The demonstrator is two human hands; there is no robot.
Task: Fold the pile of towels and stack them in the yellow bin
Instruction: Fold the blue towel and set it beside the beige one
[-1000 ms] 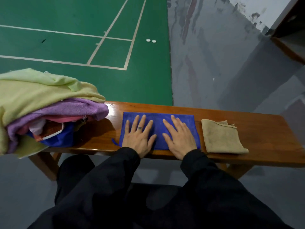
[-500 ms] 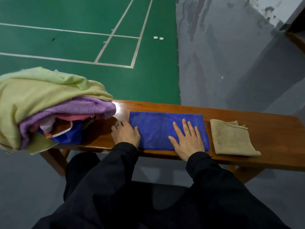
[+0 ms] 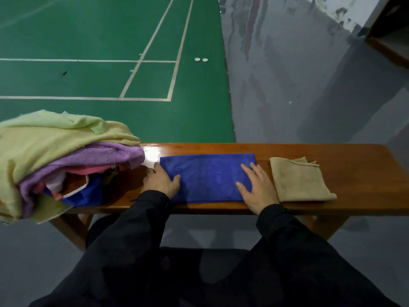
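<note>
Your blue towel (image 3: 208, 177) lay flat along the middle of the table (image 3: 365, 173), its near edge close to the table's front edge. Your left hand (image 3: 160, 182) pinched the towel's left end, thumb on top. Your right hand (image 3: 257, 188) pressed flat, fingers spread, on the right end. The pile of towels (image 3: 62, 156) crowded the left end, overhanging it. A folded tan towel (image 3: 299, 180) sat just right, with bare wood beyond.
</note>
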